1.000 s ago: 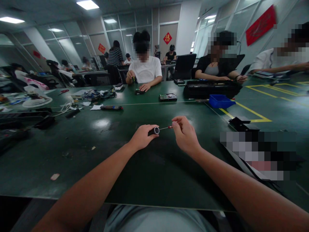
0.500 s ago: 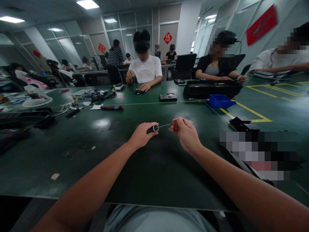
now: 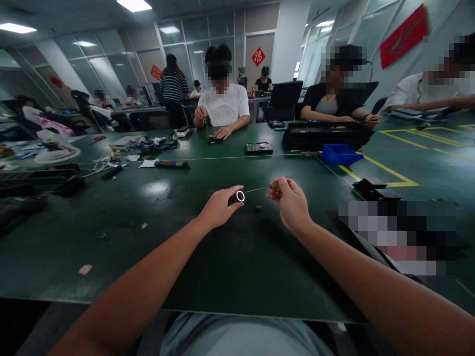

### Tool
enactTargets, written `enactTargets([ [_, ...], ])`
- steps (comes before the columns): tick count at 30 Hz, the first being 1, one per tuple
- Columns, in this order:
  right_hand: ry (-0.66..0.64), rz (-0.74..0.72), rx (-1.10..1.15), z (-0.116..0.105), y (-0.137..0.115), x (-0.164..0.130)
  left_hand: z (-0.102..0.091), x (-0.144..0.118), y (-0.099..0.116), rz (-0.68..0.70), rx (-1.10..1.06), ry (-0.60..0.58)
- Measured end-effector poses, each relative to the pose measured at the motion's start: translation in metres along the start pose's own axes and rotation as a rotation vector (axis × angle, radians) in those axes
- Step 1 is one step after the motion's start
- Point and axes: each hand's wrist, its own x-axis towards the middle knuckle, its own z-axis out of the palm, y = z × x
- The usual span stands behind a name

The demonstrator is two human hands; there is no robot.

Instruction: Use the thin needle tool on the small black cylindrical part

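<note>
Two hands, one black tube and one thin rod over a green table.

The left hand (image 3: pixel 218 207) grips a short black tube (image 3: pixel 237 197) with a silver ring end; the right hand (image 3: pixel 291 202) pinches a thin rod (image 3: pixel 258 189), its tip just beside the ring. One small dark piece (image 3: pixel 257 208) lies on the table (image 3: pixel 230 267) below. Farther off, one blue bin (image 3: pixel 339 154), contents unseen, beside one black tray (image 3: pixel 321 136).
</note>
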Motion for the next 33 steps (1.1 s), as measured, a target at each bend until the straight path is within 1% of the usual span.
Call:
enactTargets([
  [4, 0.003, -0.053, -0.014, 0.000, -0.003, 0.000, -0.002, 0.001, 0.004, -0.038, -0.067, 0.007],
  [9, -0.013, -0.182, -0.105, -0.003, -0.008, -0.001, -0.005, 0.002, 0.016, -0.115, -0.154, 0.056],
  [13, -0.032, -0.283, -0.177, -0.004, -0.012, -0.004, -0.005, 0.005, 0.029, -0.166, -0.157, 0.016],
  [15, -0.035, -0.307, -0.191, -0.004, -0.014, -0.007, -0.003, 0.007, 0.036, -0.155, -0.124, -0.034],
  [18, -0.040, -0.314, -0.209, -0.003, -0.018, -0.010, 0.002, 0.012, 0.042, -0.099, -0.057, -0.113],
  [23, -0.047, -0.308, -0.229, -0.002, -0.022, -0.012, 0.016, 0.024, 0.044, 0.018, 0.086, -0.208],
  [28, -0.040, -0.316, -0.223, -0.002, -0.019, -0.010, 0.031, 0.036, 0.044, 0.001, 0.309, -0.341],
  [30, -0.042, -0.316, -0.220, -0.001, -0.019, -0.010, 0.036, 0.039, 0.046, 0.008, 0.371, -0.350],
  [33, -0.045, -0.314, -0.222, 0.000, -0.020, -0.011, 0.037, 0.042, 0.047, 0.029, 0.407, -0.321],
])
